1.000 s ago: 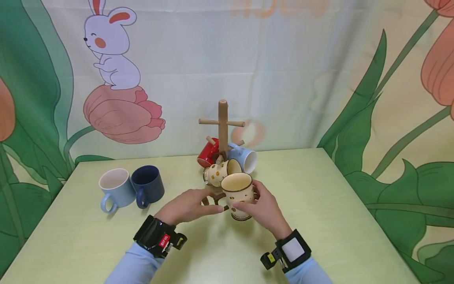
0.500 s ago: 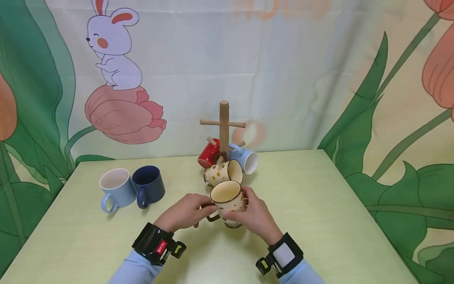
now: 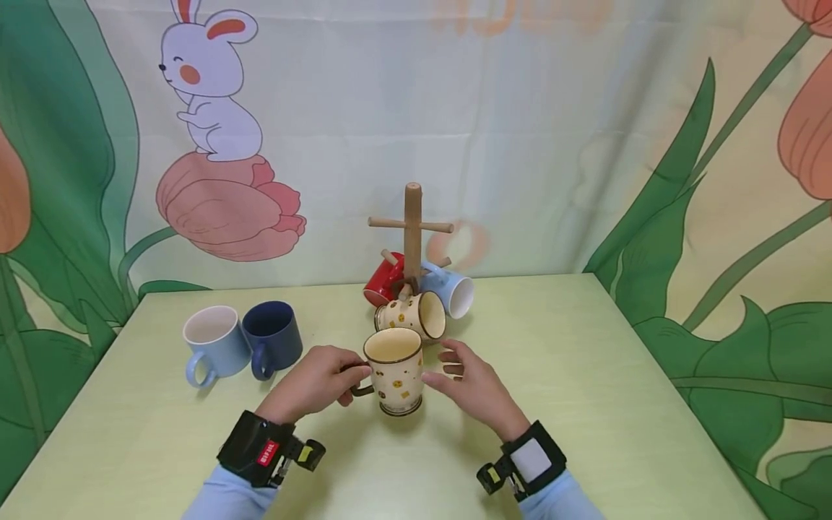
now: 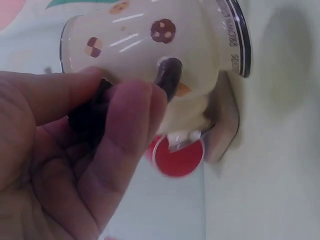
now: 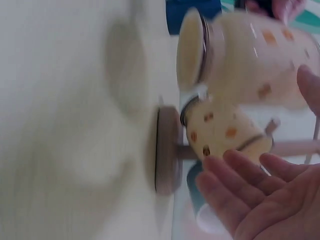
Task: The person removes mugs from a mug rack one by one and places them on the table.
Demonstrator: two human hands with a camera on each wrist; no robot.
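My left hand (image 3: pixel 318 381) pinches the dark brown handle (image 4: pixel 169 77) of a cream mug (image 3: pixel 396 372) with small brown and orange patterns. The mug is upright, held above the table, its shadow falling apart from its base in the right wrist view. Just off the mug's right side, my right hand (image 3: pixel 477 386) has its fingers spread and holds nothing. Behind the mug stands a wooden mug tree (image 3: pixel 412 231). A second cream patterned mug (image 3: pixel 399 315), a red mug (image 3: pixel 382 282) and a light blue mug (image 3: pixel 450 291) hang from its lower pegs.
On the table's left side, a light blue mug (image 3: pixel 217 343) and a navy mug (image 3: pixel 273 339) stand upright side by side. Two upper pegs (image 3: pixel 386 222) of the tree carry no mug. A printed curtain (image 3: pixel 533 144) hangs behind the table (image 3: pixel 572 404).
The held mug has moved left and turned, its handle now in my left fingers. My right hand has let go of it and opened beside it.
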